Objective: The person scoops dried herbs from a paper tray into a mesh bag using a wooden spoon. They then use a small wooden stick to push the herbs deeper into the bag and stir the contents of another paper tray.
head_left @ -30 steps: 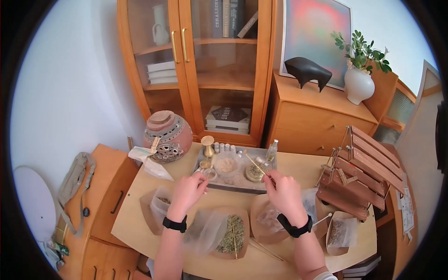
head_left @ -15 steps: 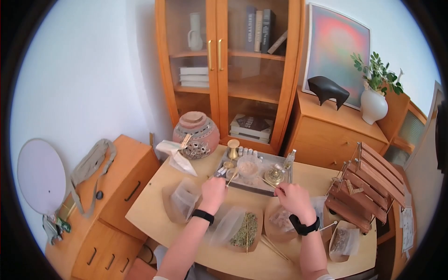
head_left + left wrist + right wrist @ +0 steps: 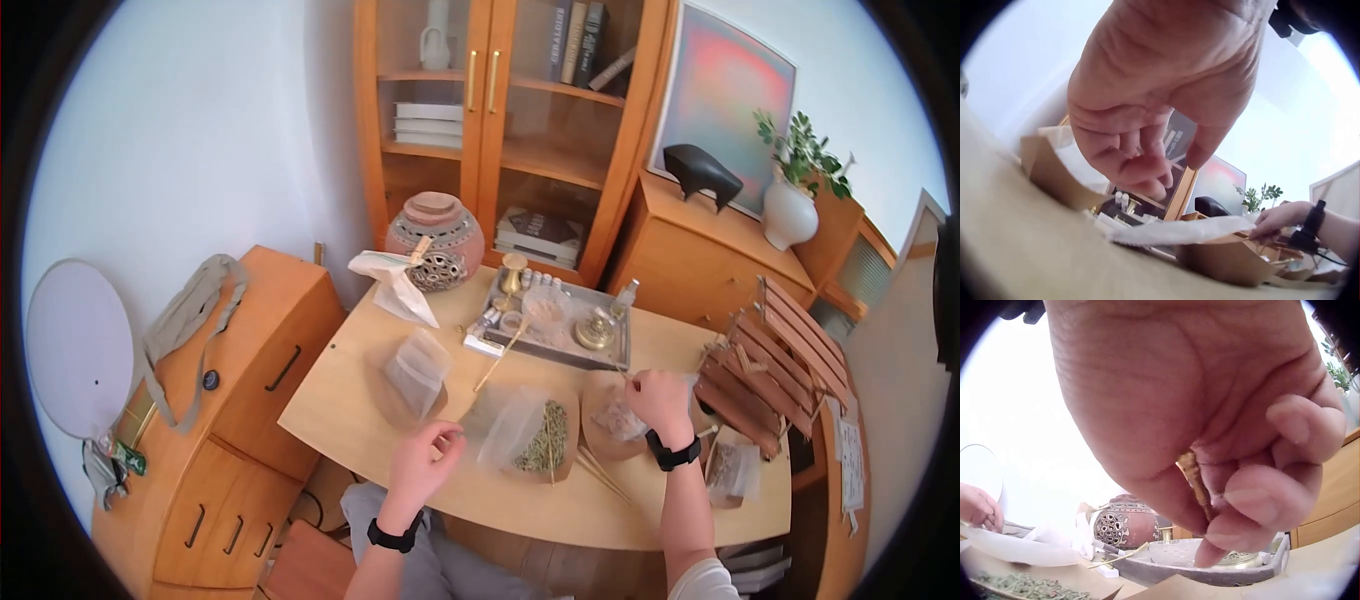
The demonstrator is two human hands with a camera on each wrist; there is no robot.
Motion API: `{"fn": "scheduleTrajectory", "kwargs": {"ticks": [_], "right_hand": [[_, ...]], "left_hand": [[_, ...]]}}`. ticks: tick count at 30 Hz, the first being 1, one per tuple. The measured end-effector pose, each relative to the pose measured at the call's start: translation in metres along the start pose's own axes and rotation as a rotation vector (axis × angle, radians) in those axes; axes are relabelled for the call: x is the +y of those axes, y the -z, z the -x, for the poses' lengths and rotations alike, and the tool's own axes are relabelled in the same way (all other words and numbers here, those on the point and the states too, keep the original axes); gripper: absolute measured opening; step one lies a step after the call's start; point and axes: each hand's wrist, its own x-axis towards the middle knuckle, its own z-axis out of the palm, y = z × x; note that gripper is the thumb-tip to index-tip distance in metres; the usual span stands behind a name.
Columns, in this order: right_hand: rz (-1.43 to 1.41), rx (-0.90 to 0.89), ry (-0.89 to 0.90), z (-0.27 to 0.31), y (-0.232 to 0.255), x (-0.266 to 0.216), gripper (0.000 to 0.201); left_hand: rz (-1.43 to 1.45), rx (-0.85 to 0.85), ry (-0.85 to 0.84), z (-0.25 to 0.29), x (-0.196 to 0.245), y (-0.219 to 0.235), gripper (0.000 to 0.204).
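Observation:
My right hand (image 3: 658,400) is over the paper tray of pale chunks (image 3: 615,415). Between its thumb and fingers it pinches a slim brass tool (image 3: 1195,479) with an ornate handle, partly hidden by the fingers. My left hand (image 3: 425,462) hovers near the table's front edge, fingers loosely bent; nothing shows between thumb and fingers in the left wrist view. A thin golden stick (image 3: 498,358) leans on the front rim of the grey tray (image 3: 565,353). On that tray are a round brass container (image 3: 595,331), a clear bowl of powder (image 3: 546,308) and a brass cup (image 3: 513,270).
A paper tray of green herbs (image 3: 545,445) lies in front, with wooden sticks (image 3: 605,475) to its right. A bagged paper tray (image 3: 410,375) is at the left. The pierced clay pot (image 3: 435,240) stands behind; the slatted wooden rack (image 3: 765,375) fills the right end.
My left hand has let go of the golden stick and drawn back toward the front edge. My right hand has moved back from the brass container. The head view has shifted.

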Motion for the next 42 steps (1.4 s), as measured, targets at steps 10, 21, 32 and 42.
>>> {"fn": "scheduleTrajectory", "kwargs": {"ticks": [10,21,32,42], "right_hand": [[0.126,-0.047,0.079,0.069,-0.017,-0.027,0.029],[-0.217,-0.103,0.04,0.153,0.023,-0.02,0.023],[-0.487,-0.265,-0.11,0.167,0.032,-0.092,0.038],[-0.067,0.063,0.025,0.164,-0.002,-0.037,0.041]], "left_hand": [[0.038,0.18,-0.31,0.02,-0.04,-0.045,0.063],[-0.05,0.219,-0.282,0.013,-0.026,-0.064,0.068],[0.015,0.276,-0.202,0.009,-0.027,-0.071,0.056],[0.023,0.271,-0.185,0.011,-0.025,-0.066,0.057]]}}
